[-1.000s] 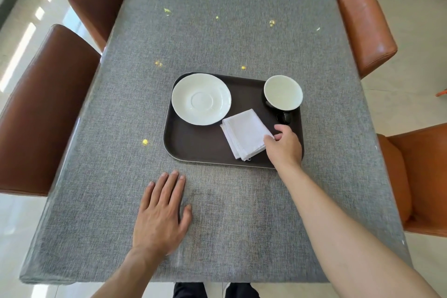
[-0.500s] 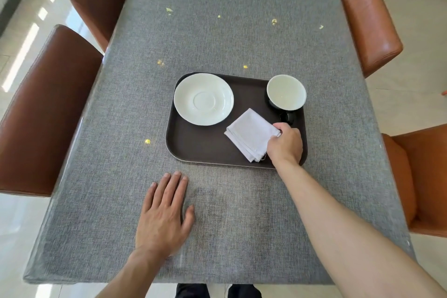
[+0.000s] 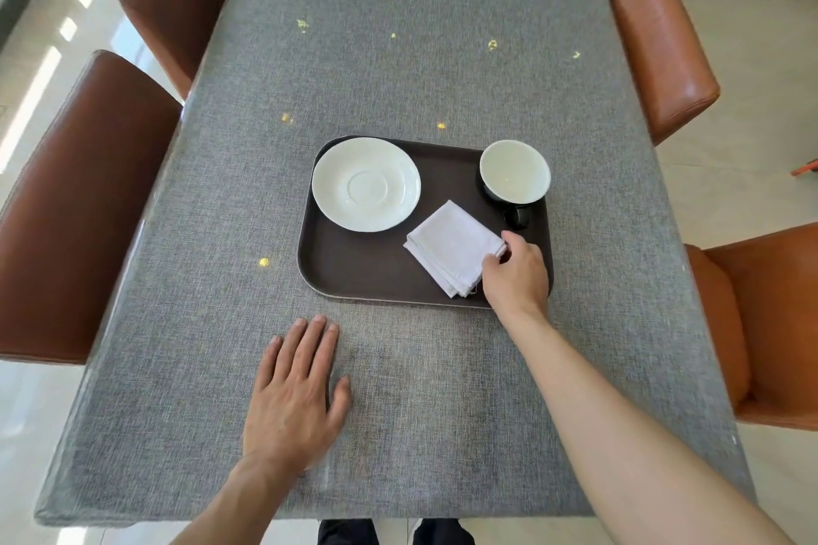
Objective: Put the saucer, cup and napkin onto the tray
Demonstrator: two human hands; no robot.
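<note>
A: What crowds the right hand pinching the napkin?

B: The cup just beyond it; the saucer sits left of the grip.

A: Open room?

B: Bare tray floor left of the grip, table nearer.

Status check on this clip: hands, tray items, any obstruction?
Left hand flat on table, empty. Right hand pinching napkin corner. Saucer, cup, napkin on tray. Nothing blocking.
</note>
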